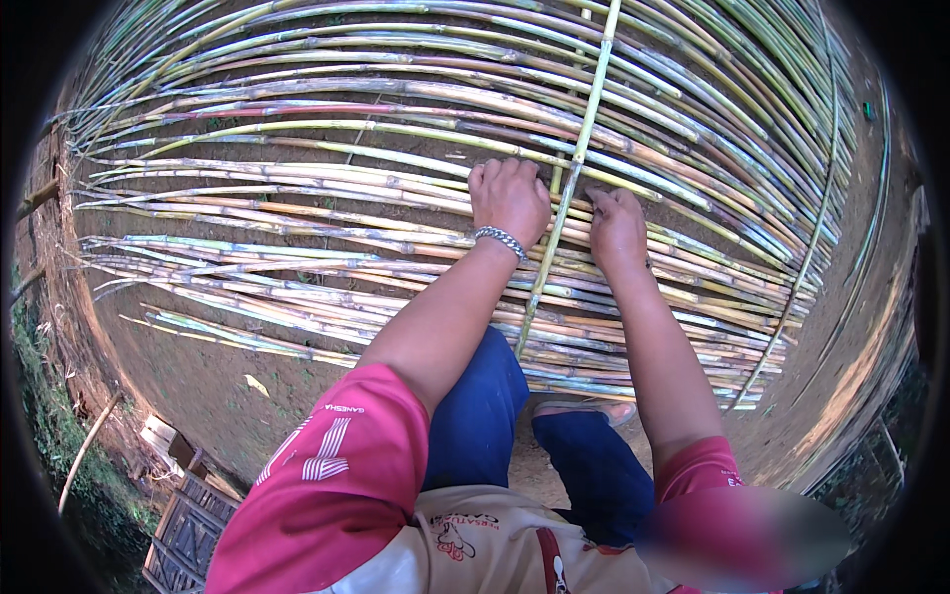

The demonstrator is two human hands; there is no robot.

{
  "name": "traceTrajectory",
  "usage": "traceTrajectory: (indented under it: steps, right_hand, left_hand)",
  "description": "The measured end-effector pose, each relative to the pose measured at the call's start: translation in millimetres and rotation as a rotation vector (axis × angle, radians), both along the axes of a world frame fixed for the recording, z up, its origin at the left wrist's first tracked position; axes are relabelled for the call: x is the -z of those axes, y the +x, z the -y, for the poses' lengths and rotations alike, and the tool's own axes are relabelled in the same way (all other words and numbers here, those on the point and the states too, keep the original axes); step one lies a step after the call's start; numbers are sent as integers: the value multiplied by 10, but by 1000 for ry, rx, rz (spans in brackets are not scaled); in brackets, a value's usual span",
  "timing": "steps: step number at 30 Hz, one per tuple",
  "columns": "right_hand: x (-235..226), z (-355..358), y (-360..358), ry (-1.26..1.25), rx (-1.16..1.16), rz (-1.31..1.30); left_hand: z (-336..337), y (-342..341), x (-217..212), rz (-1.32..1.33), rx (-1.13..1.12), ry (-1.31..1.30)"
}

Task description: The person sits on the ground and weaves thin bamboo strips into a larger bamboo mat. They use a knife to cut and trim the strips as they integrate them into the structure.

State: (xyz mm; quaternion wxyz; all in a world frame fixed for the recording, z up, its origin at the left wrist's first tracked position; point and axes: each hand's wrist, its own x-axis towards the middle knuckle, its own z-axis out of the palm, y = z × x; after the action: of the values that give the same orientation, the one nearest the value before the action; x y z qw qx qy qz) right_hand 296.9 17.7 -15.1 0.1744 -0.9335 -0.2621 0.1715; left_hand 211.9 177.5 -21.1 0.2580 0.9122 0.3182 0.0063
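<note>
Long jointed canes (356, 203), pale yellow, green and reddish, lie side by side across the ground in front of me. A straight greenish crosspiece cane (596, 89) runs over them, from the far side down between my hands. Just left of it, my left hand (510, 203) is closed over the canes, with its fingertips curled down out of sight. My right hand (618, 228) is on the other side of the crosspiece, its fingers bent and drawn together by the canes. Whatever is between those fingers is hidden. Another thin stick lies partly hidden under the canes, beside the crosspiece.
A second thin crosspiece (826, 188) lies over the canes' right ends. Bare brown soil (208, 381) shows at the near left. A slatted wooden frame (188, 535) stands at the lower left, with green plants beside it. My shod foot (589, 409) is close to the nearest canes.
</note>
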Motion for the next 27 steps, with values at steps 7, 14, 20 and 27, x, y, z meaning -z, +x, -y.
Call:
traceTrajectory:
  steps: [7, 14, 20, 27]
  right_hand:
    - [141, -210, 19, -58, 272, 8]
    - [166, -271, -20, 44, 396, -112]
    - [159, -296, -26, 55, 441, -138]
    - [110, -403, -86, -30, 449, -102]
  left_hand:
    - [10, 73, 41, 15, -67, -5]
    - [53, 110, 91, 1, -133, 27]
    - [59, 127, 110, 14, -149, 43]
    - [49, 106, 111, 43, -138, 11]
